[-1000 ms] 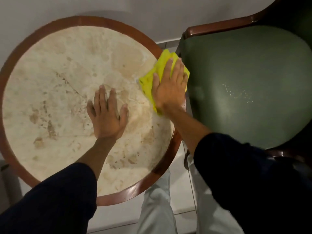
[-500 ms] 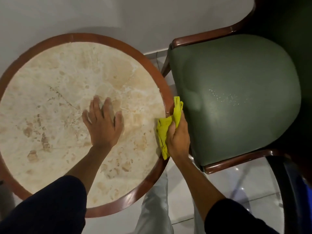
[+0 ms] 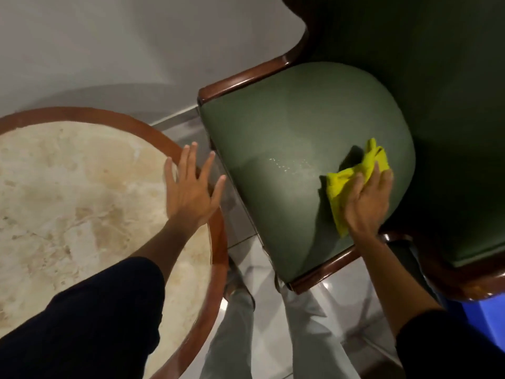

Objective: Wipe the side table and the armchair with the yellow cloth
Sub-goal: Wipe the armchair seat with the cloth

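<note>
On the armchair [image 3: 287, 149] seat my right hand [image 3: 366, 198] presses the yellow cloth [image 3: 352, 176] flat to wipe, my left hand [image 3: 191, 190] open over the table [image 3: 82, 187] edge for balance.

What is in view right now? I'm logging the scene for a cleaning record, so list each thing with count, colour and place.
side table: one, round, cream marbled top with reddish-brown wooden rim, lower left.
armchair: one, dark green padded seat and back with glossy brown wooden frame, centre to right.
yellow cloth: one, bright yellow, bunched on the seat's right part.
droplets: a small patch, pale, mid-seat, left of the cloth.
wall: grey-white, top left.
floor: pale glossy tiles, bottom centre.
blue object: one, lower right edge, unclear what.
left hand: open, fingers spread, over the table's right rim.
right hand: pressing the cloth onto the seat.
sleeves: two, dark.
trousers: pale.
</note>
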`<action>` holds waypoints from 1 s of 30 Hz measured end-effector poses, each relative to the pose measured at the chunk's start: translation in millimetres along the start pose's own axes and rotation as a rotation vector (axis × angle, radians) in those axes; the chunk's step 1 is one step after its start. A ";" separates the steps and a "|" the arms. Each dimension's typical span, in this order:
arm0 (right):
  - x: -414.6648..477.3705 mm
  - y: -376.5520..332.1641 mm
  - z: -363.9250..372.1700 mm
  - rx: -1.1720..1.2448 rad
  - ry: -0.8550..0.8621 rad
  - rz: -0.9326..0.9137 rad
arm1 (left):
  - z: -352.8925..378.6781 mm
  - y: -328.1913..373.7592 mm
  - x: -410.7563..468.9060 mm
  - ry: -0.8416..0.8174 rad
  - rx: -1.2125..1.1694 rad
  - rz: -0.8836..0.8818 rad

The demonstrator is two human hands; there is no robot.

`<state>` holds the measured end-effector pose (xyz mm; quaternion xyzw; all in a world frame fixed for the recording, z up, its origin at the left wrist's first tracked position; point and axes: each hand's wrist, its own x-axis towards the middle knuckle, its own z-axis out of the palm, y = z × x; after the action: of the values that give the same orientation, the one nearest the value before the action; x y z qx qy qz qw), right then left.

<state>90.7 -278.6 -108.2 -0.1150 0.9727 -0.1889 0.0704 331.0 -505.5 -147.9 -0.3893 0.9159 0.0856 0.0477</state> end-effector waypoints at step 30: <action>-101.7 78.9 31.2 -0.414 -0.331 -0.767 | 11.6 -2.7 -4.1 0.154 -0.006 -0.007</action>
<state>178.8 -192.9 -157.6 -0.5067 0.8528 0.0176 0.1252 336.0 -502.3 -159.1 -0.3982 0.9152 0.0579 -0.0237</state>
